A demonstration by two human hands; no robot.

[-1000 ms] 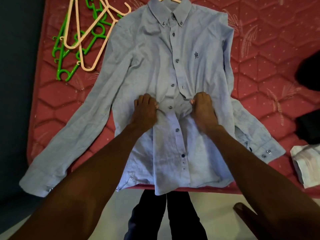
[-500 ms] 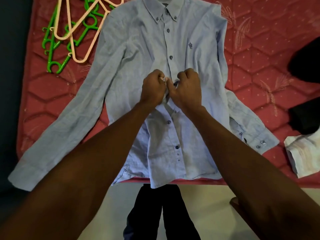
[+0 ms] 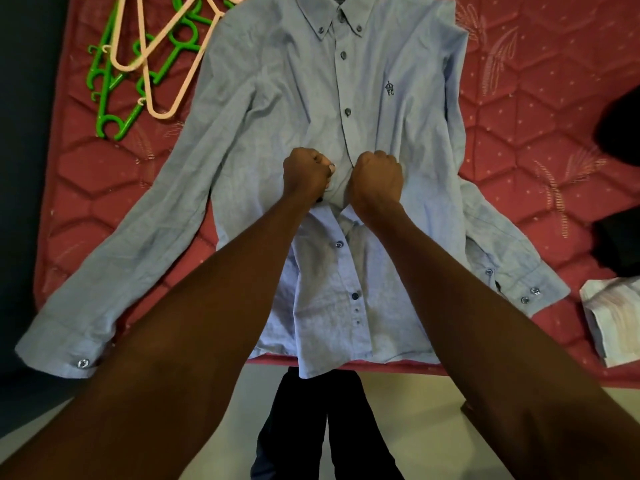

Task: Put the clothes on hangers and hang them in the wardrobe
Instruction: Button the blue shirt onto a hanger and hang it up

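Both fists parted slightly — pinching shirt (image 3: pixel 277 98) placket | collar points away — left hand (image 3: pixel 304 176), right hand (image 3: pixel 375 180)

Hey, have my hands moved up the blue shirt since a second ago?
Yes. Both the left hand and right hand climbed the light blue button-up shirt placket by about one button toward the collar, and now pinch the fabric.

- A red quilted mattress (image 3: pixel 519 140) carries everything, its near edge meeting a pale floor (image 3: pixel 408 403).
- A light blue shirt (image 3: pixel 277 109) lies spread flat on it, front up, sleeves out, hem hanging over the near edge.
- Green hangers (image 3: pixel 114 123) and pink hangers (image 3: pixel 162 114) lie piled at the far left, touching the shirt's shoulder.
- Dark clothes (image 3: pixel 620 126) and a folded white garment (image 3: pixel 613 320) lie at the right.
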